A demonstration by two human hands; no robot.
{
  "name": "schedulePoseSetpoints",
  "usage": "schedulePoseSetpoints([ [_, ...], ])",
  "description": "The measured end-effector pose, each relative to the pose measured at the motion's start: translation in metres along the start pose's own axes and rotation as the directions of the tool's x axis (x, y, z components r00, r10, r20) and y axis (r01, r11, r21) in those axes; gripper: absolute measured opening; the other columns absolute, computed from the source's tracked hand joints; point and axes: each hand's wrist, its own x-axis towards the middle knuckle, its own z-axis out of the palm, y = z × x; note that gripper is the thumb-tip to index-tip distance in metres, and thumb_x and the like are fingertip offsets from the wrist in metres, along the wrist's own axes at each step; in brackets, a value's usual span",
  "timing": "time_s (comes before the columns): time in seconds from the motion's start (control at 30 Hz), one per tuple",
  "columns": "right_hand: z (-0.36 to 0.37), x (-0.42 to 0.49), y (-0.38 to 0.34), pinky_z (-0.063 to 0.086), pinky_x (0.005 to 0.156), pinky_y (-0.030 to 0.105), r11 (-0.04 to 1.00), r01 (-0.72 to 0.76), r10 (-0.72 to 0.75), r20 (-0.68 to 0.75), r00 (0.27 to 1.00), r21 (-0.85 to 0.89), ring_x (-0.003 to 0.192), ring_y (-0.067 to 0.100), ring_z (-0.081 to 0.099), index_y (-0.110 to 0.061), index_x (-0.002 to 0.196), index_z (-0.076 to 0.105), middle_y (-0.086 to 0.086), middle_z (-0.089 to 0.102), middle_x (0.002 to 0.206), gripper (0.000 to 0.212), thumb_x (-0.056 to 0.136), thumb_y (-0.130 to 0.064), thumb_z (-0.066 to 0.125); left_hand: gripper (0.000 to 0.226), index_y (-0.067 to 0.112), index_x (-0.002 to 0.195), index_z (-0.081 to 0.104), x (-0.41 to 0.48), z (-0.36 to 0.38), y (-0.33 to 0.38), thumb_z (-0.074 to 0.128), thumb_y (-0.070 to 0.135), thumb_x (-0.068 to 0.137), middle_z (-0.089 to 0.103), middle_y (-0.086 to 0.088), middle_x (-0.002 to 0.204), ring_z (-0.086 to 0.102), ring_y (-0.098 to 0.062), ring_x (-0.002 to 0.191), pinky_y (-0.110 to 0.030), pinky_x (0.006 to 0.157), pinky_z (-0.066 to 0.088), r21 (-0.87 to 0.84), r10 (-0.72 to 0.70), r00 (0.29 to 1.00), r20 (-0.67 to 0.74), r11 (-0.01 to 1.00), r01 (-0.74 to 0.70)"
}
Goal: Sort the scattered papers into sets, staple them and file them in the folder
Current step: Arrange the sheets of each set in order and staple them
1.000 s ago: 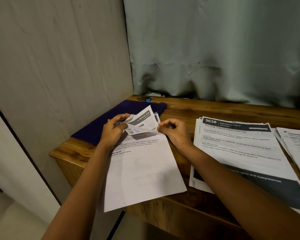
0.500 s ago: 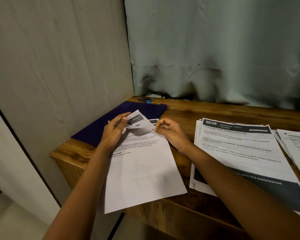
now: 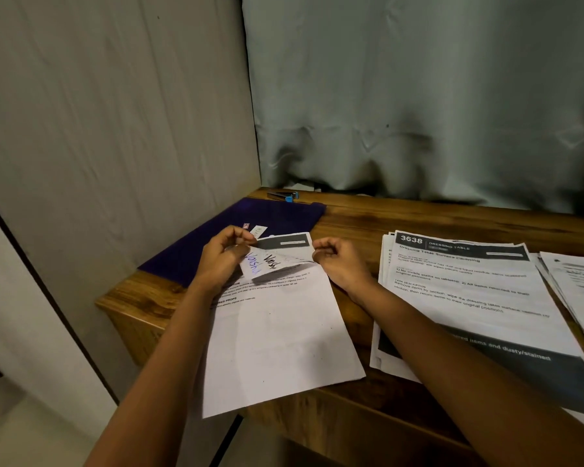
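Head view: left hand [image 3: 225, 261] pinches the paper set's [image 3: 277, 332] folded-back top corner, right hand [image 3: 339, 262] curled at the opposite corner, grip unclear; stapler [image 3: 284, 195] lies crosswise beyond the purple folder [image 3: 284, 214], straight ahead, roughly equidistant from both hands

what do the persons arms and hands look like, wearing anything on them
Both forearms are bare, with no sleeve in view right up to the frame edge. The left hand and the right hand wear no gloves. No watch, bracelet or band shows on either wrist, and no ring on the fingers that can be seen.
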Motion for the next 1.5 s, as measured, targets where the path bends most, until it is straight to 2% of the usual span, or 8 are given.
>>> schedulePoseSetpoints([
  [0.1,-0.001,-0.001,-0.003,0.051,0.09,0.027,0.999,-0.03,0.03,0.013,0.999,0.043,0.105,0.017,0.062,-0.009,0.119,0.062,0.005,0.065,0.115,0.032,0.087,-0.008,0.066,0.035,0.019,0.101,0.063,0.003,-0.002,-0.001,0.049,-0.01,0.087,0.065,0.0,0.113,0.062,-0.013,0.1,-0.02,0.07,0.048,-0.044,-0.017,1.0,0.02,0.999,0.018],
  [0.23,-0.002,-0.002,-0.004,0.054,0.088,0.029,0.993,-0.044,0.043,0.014,0.999,0.113,0.103,0.019,0.065,-0.006,0.117,0.061,0.009,0.067,0.115,0.034,0.084,-0.007,0.071,0.043,0.015,0.112,0.06,0.004,-0.003,0.0,0.043,-0.015,0.087,0.064,-0.001,0.116,0.061,-0.01,0.099,-0.017,0.068,0.049,-0.067,-0.021,1.0,0.019,0.997,0.022],
  [0.5,-0.004,-0.007,-0.01,0.054,0.069,0.021,0.98,-0.064,0.053,0.063,0.997,0.189,0.087,0.012,0.067,-0.013,0.117,0.058,0.004,0.068,0.103,0.041,0.082,-0.025,0.074,0.029,0.016,0.104,0.063,0.003,-0.003,0.0,0.043,-0.002,0.093,0.07,-0.007,0.1,0.068,-0.019,0.082,-0.03,0.068,0.054,-0.115,-0.06,0.998,-0.017,0.992,0.057],
  [0.73,-0.002,-0.006,-0.011,0.052,0.081,0.019,0.992,-0.084,0.054,0.299,0.953,0.091,0.111,0.015,0.056,-0.019,0.131,0.037,-0.002,0.055,0.12,0.075,0.071,-0.026,0.083,0.025,0.018,0.098,0.067,0.006,-0.007,0.0,0.043,0.014,0.098,0.068,-0.005,0.081,0.065,-0.015,0.075,-0.023,0.065,0.052,-0.161,-0.103,0.993,-0.053,0.982,0.093],
  [1.0,0.004,-0.001,-0.001,0.051,0.097,0.042,0.999,-0.029,0.018,0.325,0.946,0.027,0.12,0.021,0.053,-0.027,0.133,0.03,0.003,0.055,0.129,0.096,0.058,-0.03,0.09,0.024,0.022,0.101,0.067,0.004,-0.008,0.0,0.042,0.021,0.1,0.069,-0.004,0.089,0.063,-0.016,0.088,-0.029,0.073,0.048,-0.117,-0.094,0.993,-0.065,0.989,0.086],
  [1.27,-0.003,-0.011,-0.012,0.038,0.094,0.026,0.999,-0.001,-0.009,0.283,0.959,0.037,0.121,0.012,0.04,-0.023,0.126,0.053,-0.007,0.048,0.131,0.06,0.076,-0.051,0.07,0.016,0.017,0.098,0.068,0.004,-0.005,0.0,0.054,0.01,0.093,0.071,-0.006,0.098,0.069,-0.017,0.081,-0.025,0.066,0.052,-0.184,-0.096,0.995,-0.029,0.979,0.089],
  [1.4,-0.005,-0.013,-0.016,0.044,0.098,0.035,0.993,0.004,-0.039,0.293,0.955,0.121,0.118,0.017,0.052,-0.024,0.113,0.064,-0.003,0.061,0.122,0.07,0.06,-0.069,0.07,0.024,0.018,0.104,0.069,0.002,-0.005,0.001,0.045,0.021,0.099,0.071,-0.002,0.102,0.069,-0.016,0.085,-0.022,0.065,0.052,-0.186,-0.073,0.996,-0.041,0.981,0.064],
  [1.5,-0.009,-0.012,-0.015,0.052,0.094,0.042,0.979,-0.057,-0.006,0.302,0.953,0.198,0.101,0.02,0.066,-0.021,0.105,0.069,0.001,0.071,0.106,0.044,0.073,-0.05,0.073,0.028,0.02,0.104,0.069,0.0,-0.003,0.006,0.042,0.028,0.1,0.068,0.005,0.102,0.063,-0.005,0.087,-0.017,0.069,0.045,-0.125,-0.047,0.997,-0.062,0.991,0.039],
])
